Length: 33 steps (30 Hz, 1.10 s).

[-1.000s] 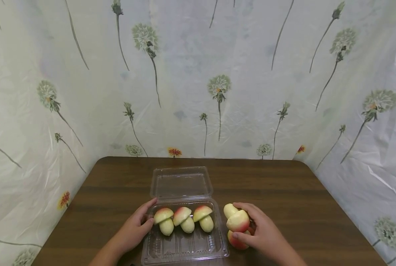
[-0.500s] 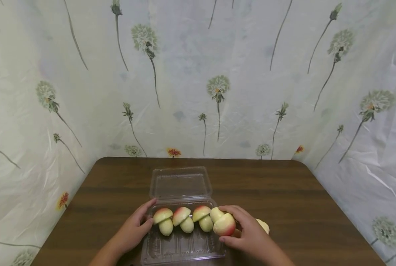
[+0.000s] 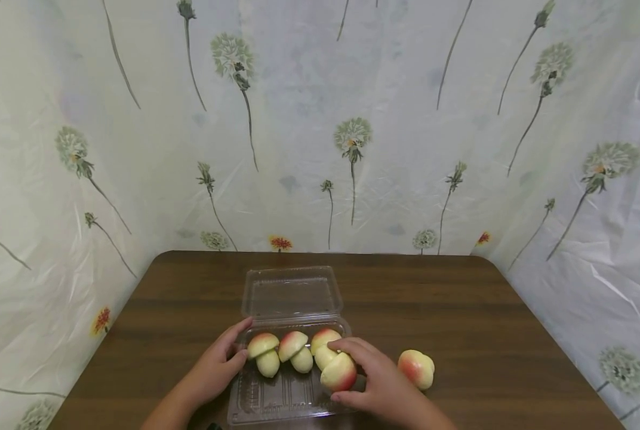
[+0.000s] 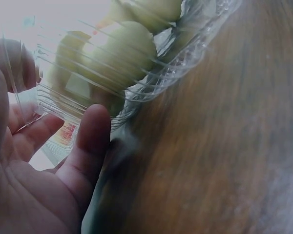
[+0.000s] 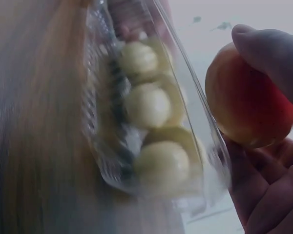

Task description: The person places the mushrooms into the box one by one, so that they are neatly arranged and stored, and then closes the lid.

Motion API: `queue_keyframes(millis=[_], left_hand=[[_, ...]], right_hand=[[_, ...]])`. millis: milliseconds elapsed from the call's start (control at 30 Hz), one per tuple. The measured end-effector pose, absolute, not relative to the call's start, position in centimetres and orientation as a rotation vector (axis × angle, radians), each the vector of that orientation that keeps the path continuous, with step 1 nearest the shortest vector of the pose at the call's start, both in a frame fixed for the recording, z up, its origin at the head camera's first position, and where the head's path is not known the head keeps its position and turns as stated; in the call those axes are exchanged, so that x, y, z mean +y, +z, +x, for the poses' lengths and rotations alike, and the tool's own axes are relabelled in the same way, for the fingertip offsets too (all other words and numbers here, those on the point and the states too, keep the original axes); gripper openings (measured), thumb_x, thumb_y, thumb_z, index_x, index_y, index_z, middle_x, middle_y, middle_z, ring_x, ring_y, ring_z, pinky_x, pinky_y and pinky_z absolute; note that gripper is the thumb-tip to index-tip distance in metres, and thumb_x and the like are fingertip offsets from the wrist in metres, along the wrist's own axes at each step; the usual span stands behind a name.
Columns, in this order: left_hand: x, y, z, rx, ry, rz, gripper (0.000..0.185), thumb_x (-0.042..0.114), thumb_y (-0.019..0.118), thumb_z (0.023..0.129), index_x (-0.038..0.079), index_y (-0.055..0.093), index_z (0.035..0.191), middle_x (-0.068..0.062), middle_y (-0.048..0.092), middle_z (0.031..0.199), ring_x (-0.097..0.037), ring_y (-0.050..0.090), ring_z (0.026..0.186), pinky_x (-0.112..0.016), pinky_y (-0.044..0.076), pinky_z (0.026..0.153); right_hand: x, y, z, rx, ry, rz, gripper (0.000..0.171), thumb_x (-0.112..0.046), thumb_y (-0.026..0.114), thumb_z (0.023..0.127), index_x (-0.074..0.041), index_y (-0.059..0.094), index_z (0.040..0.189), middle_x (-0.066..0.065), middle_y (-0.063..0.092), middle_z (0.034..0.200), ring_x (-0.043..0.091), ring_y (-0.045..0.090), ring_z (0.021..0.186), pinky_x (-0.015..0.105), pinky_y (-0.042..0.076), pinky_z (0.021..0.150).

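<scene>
A clear plastic clamshell container [image 3: 282, 412] lies open in the head view, its lid [image 3: 292, 292] folded back. Along its far side are three toy mushrooms [image 3: 268, 362] with pale yellow stems and red-tinged caps. My left hand [image 3: 215, 364] rests at the container's left edge, thumb and fingers spread against the clear wall [image 4: 136, 90]. My right hand [image 3: 379, 379] grips another toy mushroom [image 3: 338, 373] by its cap, over the container's right part, overlapping the rightmost one in the row. In the right wrist view, this mushroom's red cap [image 5: 249, 97] sits between thumb and fingers.
One more toy mushroom [image 3: 417, 369] lies on the brown wooden table [image 3: 460, 310], right of my right hand. Behind the table hangs a pale curtain [image 3: 395, 149] printed with dandelions. A small dark thing [image 3: 214, 426] shows at the bottom edge by the container.
My right hand has carried its toy mushroom leftward from the table to over the container, uncovering the mushroom left on the table. The left hand stays at the container's left edge.
</scene>
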<state>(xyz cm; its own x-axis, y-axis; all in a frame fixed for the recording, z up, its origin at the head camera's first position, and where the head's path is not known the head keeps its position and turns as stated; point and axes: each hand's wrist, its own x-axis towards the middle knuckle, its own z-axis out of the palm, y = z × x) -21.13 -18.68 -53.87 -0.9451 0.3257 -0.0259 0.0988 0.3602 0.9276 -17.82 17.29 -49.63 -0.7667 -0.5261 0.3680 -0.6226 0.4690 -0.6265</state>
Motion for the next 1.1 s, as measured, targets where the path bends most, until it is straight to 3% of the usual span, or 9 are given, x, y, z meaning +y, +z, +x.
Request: queue_keyframes(millis=[100,300,533,767,1100], left_hand=[[-18.7,-53.9,-21.2,2.413,1.626,0.382,0.064,0.014,0.055,0.108,0.021,0.029,0.166,-0.006,0.030,0.170,-0.022,0.062,0.119,-0.028,0.055,0.086],[-18.7,-53.9,-21.1,2.415,1.637,0.385,0.064,0.014,0.056,0.108,0.020,0.030,0.166,-0.007,0.030,0.170,-0.024,0.060,0.122,-0.028,0.055,0.087],[-18.7,-53.9,-21.2,2.430,1.635,0.422,0.063,0.015,0.057,0.107,0.018,0.032,0.165,-0.011,0.031,0.170,-0.023,0.062,0.120,-0.026,0.054,0.087],[-18.6,-53.8,-21.3,2.420,1.641,0.446,0.063,0.015,0.058,0.107,0.016,0.032,0.165,-0.014,0.029,0.170,-0.017,0.063,0.114,-0.026,0.054,0.084],[-18.6,-53.7,-21.1,2.433,1.628,0.449,0.063,0.015,0.057,0.107,0.016,0.031,0.165,-0.014,0.029,0.170,-0.020,0.062,0.116,-0.026,0.054,0.084]], right_hand=[[16.6,-49.8,-17.8,-2.605,1.105,1.010,0.073,-0.037,0.092,0.081,-0.030,0.057,0.144,-0.011,0.060,0.140,0.011,0.061,0.125,0.030,0.053,0.103],[15.3,-50.2,-18.0,-2.620,1.271,1.064,0.073,-0.029,0.090,0.084,-0.029,0.054,0.147,-0.011,0.057,0.143,0.011,0.059,0.126,0.029,0.053,0.104],[14.2,-50.0,-17.9,-2.643,1.127,1.055,0.074,-0.034,0.091,0.082,-0.033,0.054,0.146,-0.015,0.057,0.145,0.013,0.056,0.133,0.035,0.052,0.107],[13.3,-49.8,-17.4,-2.637,1.104,1.090,0.072,-0.043,0.087,0.086,-0.032,0.054,0.149,-0.016,0.057,0.145,0.011,0.056,0.133,0.035,0.051,0.108],[12.0,-49.5,-17.1,-2.664,1.093,1.100,0.072,-0.046,0.086,0.086,-0.031,0.053,0.149,-0.018,0.056,0.146,0.011,0.054,0.135,0.039,0.049,0.111]])
